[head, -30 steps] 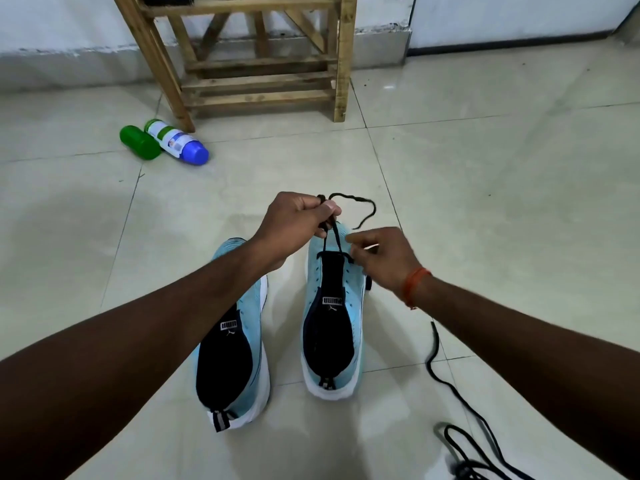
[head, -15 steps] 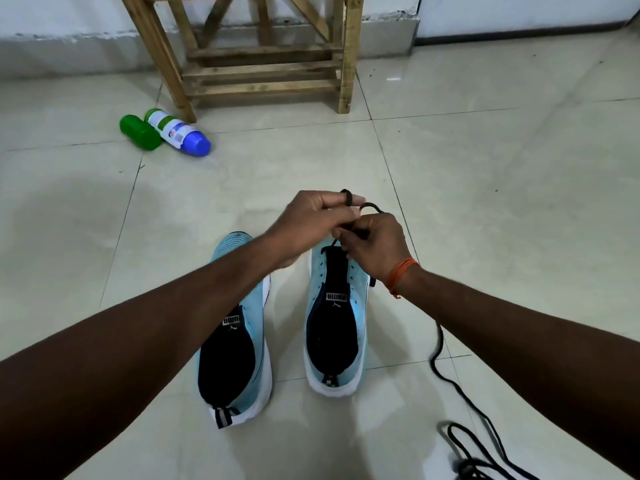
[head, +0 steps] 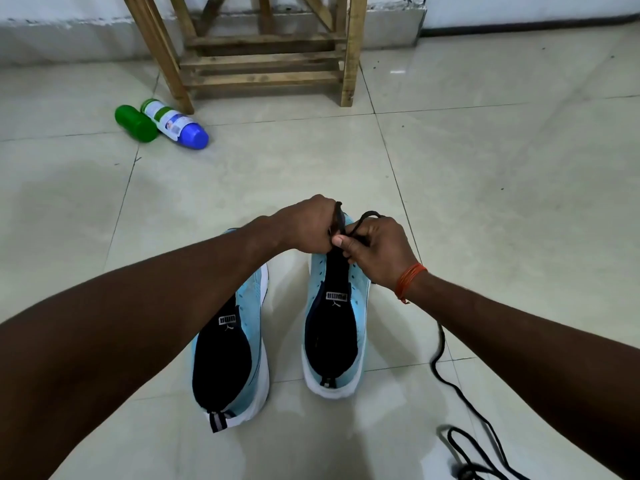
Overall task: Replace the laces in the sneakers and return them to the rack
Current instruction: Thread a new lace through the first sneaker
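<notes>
Head camera view: a person's left hand [head: 308,225] and right hand [head: 377,251], both curled, pinch a black lace [head: 339,218] over the far, toe end of the right-side light-blue sneaker [head: 334,327]. It stands on the tiled floor [head: 485,202] beside its twin [head: 239,344]. More black cord [head: 440,344] trails at near right; whether it is the same lace cannot be told. The wooden rack [head: 263,60] stands far off. The lace, soft and limp, is probably best gripped near its tip. The sneakers look light and easy to lift by the heel.

Toe of right sneaker [head: 360,299] (perhaps more of it) behind left hand [head: 308,225] and right hand [head: 377,247].
</notes>
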